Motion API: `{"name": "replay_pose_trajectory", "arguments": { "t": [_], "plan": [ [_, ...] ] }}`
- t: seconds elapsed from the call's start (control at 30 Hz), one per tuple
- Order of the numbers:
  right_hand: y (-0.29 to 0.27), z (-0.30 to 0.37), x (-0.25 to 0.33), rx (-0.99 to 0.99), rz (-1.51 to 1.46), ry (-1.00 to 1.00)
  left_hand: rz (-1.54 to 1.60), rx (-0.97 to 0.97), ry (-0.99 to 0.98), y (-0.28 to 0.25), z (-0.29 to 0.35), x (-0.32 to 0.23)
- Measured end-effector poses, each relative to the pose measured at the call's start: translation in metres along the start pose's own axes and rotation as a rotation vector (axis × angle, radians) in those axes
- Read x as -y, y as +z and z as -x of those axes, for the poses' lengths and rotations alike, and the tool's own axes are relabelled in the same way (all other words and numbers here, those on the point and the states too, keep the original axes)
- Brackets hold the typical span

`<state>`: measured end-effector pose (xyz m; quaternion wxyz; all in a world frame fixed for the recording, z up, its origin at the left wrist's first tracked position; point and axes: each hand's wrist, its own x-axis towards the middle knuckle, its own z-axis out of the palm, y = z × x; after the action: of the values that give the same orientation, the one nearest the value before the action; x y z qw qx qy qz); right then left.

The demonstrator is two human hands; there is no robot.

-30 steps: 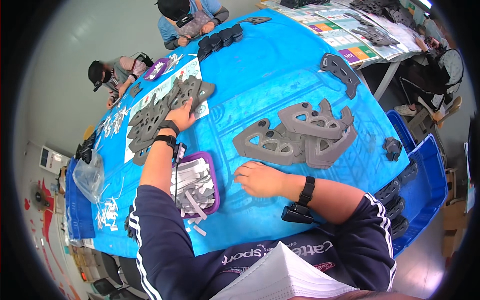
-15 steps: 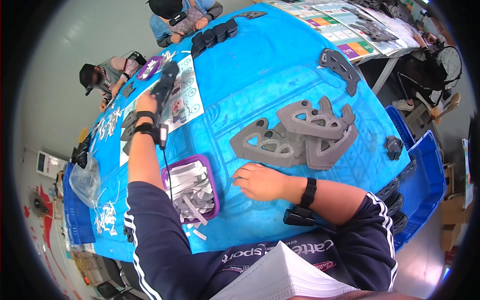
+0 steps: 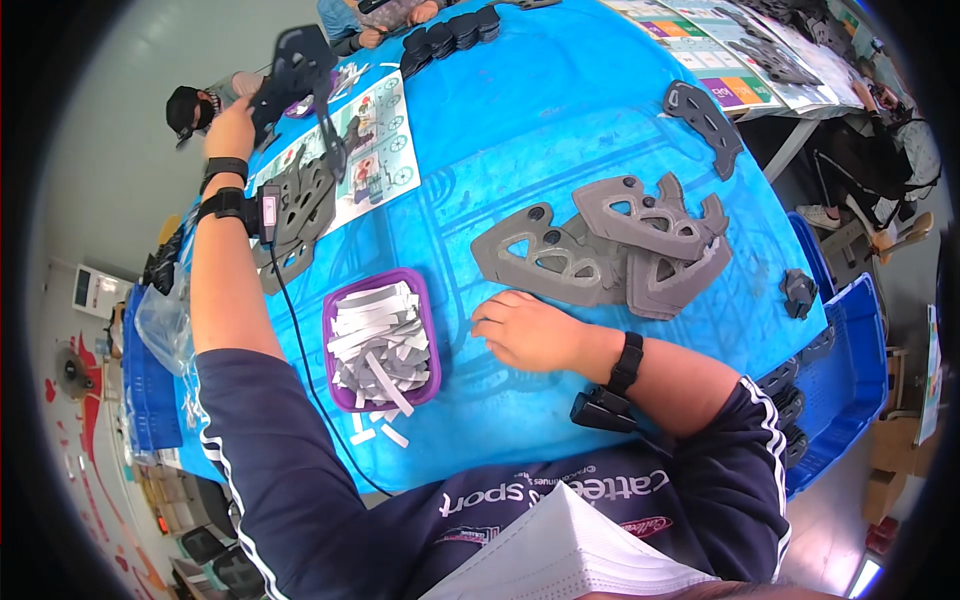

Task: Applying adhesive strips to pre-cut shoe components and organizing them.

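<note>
My left hand (image 3: 232, 132) is raised over the far left of the table, its fingers closed on a dark grey cut-out plate (image 3: 300, 65) that is tilted up on edge. Under and beside that wrist lie more grey cut-out pieces (image 3: 305, 205), partly on a printed picture sheet (image 3: 385, 165). My right hand (image 3: 530, 332) rests on the blue table cover, fingers loosely stretched and nothing in them. Just beyond it several thick grey cut-out plates (image 3: 650, 225) overlap in a pile. A purple basket (image 3: 436, 350) full of white and grey strips (image 3: 378, 335) stands between my arms.
Dark pieces stand in a row (image 3: 450, 40) at the far edge near a co-worker. Another person (image 3: 190, 110) sits at the far left. One curved grey plate (image 3: 705, 125) lies at the right. Blue crates (image 3: 850, 370) flank the table; a cable (image 3: 310, 375) runs from my left wrist.
My left hand has moved up and left, lifting the dark grey plate away from the sheet. Grey pieces beneath are now more exposed. My right hand stays nearly in place.
</note>
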<state>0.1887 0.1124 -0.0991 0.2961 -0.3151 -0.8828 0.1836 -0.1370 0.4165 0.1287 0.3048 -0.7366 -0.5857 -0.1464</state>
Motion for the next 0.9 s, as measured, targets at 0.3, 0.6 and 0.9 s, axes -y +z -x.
{"name": "replay_pose_trajectory", "arguments": {
  "t": [0.3, 0.6, 0.9],
  "plan": [
    [0.003, 0.006, -0.002, -0.017, 0.063, -0.012, -0.236, 0.095, -0.014, 0.000, 0.048, -0.021],
    [0.002, 0.000, 0.003, 0.001, 0.068, -0.031, -0.142, 0.584, -0.161, 0.018, 0.102, 0.003],
    [-0.002, 0.000, 0.003, 0.016, 0.043, -0.001, -0.201, 0.205, 0.294, 0.010, 0.147, 0.001]
  ]
}}
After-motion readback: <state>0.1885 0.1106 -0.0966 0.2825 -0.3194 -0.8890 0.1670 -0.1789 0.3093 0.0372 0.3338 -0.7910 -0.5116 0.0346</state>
